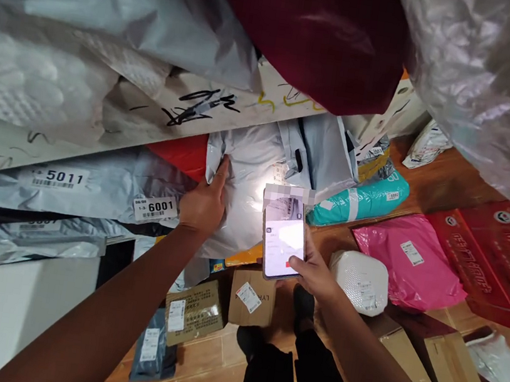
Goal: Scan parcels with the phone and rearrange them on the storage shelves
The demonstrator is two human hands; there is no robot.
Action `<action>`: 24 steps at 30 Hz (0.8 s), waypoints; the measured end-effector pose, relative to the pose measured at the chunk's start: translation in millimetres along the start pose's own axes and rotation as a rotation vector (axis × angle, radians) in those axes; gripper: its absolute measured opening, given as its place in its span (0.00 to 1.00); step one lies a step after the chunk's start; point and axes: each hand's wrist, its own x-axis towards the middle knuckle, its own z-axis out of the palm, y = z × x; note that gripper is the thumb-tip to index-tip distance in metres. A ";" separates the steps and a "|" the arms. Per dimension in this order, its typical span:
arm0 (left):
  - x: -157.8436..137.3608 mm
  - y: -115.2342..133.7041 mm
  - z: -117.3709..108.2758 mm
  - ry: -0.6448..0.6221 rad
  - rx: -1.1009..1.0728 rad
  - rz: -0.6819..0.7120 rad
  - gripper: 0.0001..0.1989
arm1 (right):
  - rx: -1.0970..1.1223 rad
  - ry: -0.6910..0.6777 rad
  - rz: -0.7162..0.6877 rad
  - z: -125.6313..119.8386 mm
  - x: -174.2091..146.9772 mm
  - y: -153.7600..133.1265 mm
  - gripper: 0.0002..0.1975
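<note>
Grey bag: soft, pale-grey plastic parcel bag (237,211), centre of the frame, lying among other parcels; bright light falls on its right part, near a white printed paper label (279,172).
Left hand: the left hand (203,206), left of centre, rests at the bag's left edge, index finger stretched along the plastic; other fingers mostly hidden, cannot tell whether they grip.
Right hand: the right hand (314,272), right of centre, wraps the lower right of a slim rectangular phone (283,245), thumb at a red mark low on the lit screen.
Screen: label-like picture at the top, pale panel below; text too small to read.
Neighbours: white 6001 barcode sticker (156,209) at left of centre; teal plastic roll-shaped parcel (368,197) at right of centre.
Done (judged): bag steadied, label lit, phone lined up.
Pending (judged): label capture unconfirmed; bag not lifted out.
</note>
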 end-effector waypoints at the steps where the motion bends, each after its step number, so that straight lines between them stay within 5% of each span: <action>1: -0.5 0.4 -0.6 -0.012 0.007 -0.003 0.32 | -0.001 0.010 -0.009 4.9 -0.3 0.0 0.38; 4: -3.5 2.1 -2.0 0.001 -0.006 -0.006 0.33 | 0.002 -0.012 -0.007 13.0 0.1 -0.1 0.35; 8: -3.2 9.2 1.0 0.199 -0.086 0.067 0.28 | 0.015 -0.052 -0.011 14.9 -1.5 4.1 0.36; 10: 2.7 13.0 5.6 0.210 -0.133 0.264 0.27 | 0.030 -0.052 -0.007 15.4 -3.0 6.0 0.37; 14: 21.5 10.9 15.9 0.007 -0.177 0.832 0.26 | 0.037 -0.020 0.011 16.4 -5.5 6.5 0.38; 24: 35.1 -3.0 18.6 0.095 -0.094 0.899 0.20 | 0.060 -0.047 -0.064 22.9 -3.9 9.7 0.35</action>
